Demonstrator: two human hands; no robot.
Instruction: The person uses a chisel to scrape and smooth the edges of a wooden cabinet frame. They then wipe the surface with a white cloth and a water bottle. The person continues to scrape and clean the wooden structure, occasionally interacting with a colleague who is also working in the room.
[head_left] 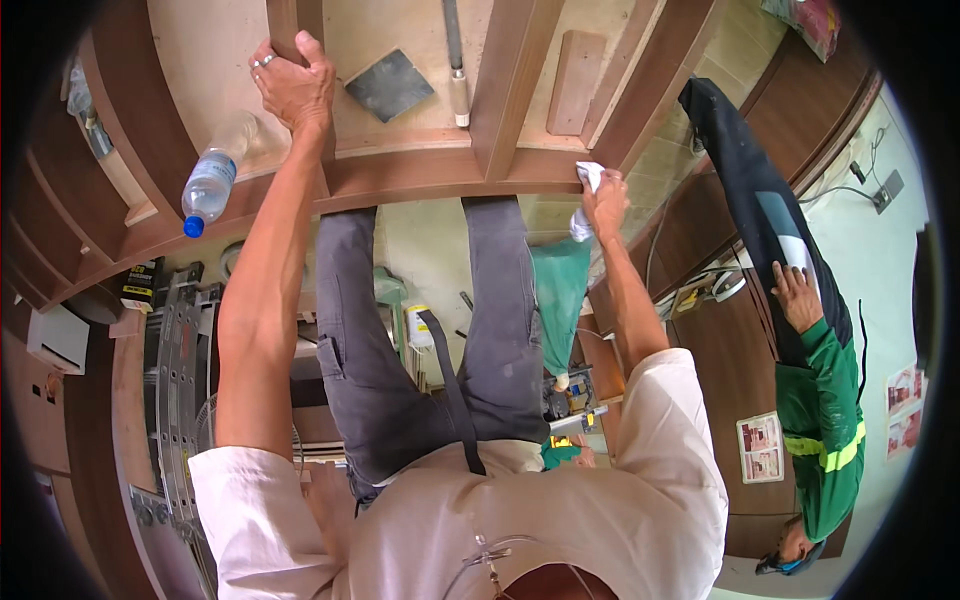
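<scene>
My left hand point(295, 88) is closed over the edge of an upright divider point(290, 22) in a brown wooden frame. My right hand point(608, 205) grips a crumpled white cloth point(580, 226) at the frame's near rail point(410, 178). Left of my left forearm, a clear water bottle point(210, 185) with a blue cap lies tilted across the rail. Between the dividers lie a dark grey square sheet point(390, 86), a long metal tool with a wooden handle point(460, 97), and a brown wooden block point(577, 82).
On the right is another person in a green sleeve point(825, 375) and dark trousers. A folded metal ladder point(180, 370) stands at lower left. Below the frame are a green cloth-like piece point(560, 290) and a white tub point(418, 328). A cable point(840, 192) runs along the right wall.
</scene>
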